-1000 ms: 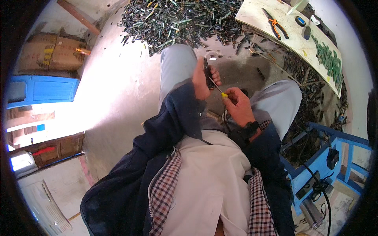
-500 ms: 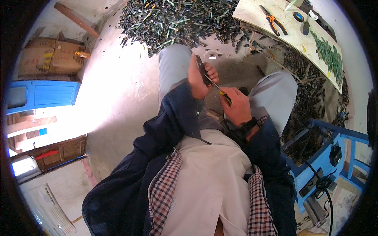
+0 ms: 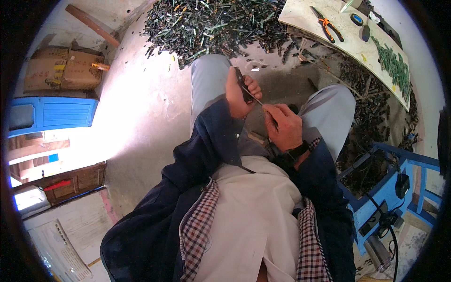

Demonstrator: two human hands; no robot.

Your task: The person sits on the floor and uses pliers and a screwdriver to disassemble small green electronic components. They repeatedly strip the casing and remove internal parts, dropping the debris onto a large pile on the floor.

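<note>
Over the gap between my knees, my left hand (image 3: pixel 238 96) is closed around a narrow black piece (image 3: pixel 240 78), its top end sticking up past the fingers. Just below and to the right, my right hand (image 3: pixel 284 126) grips a screwdriver (image 3: pixel 255 100). Its thin metal shaft slants up left to the black piece, and the tip meets it by the left fingers. The curled right fingers hide most of the handle. Whether the tip is in a slot or only against the surface I cannot tell.
A heap of dark and green strips (image 3: pixel 211 30) covers the floor ahead. On a pale board (image 3: pixel 305 14) at the upper right lie orange-handled pliers (image 3: pixel 325 26), a tape roll (image 3: pixel 356 19) and green strips (image 3: pixel 393 63). A blue stool-like frame (image 3: pixel 376 207) with cables stands right; cardboard boxes (image 3: pixel 77 70) sit left.
My right hand has rolled over the screwdriver handle, so its yellow part no longer shows. The left hand and the black piece have hardly moved.
</note>
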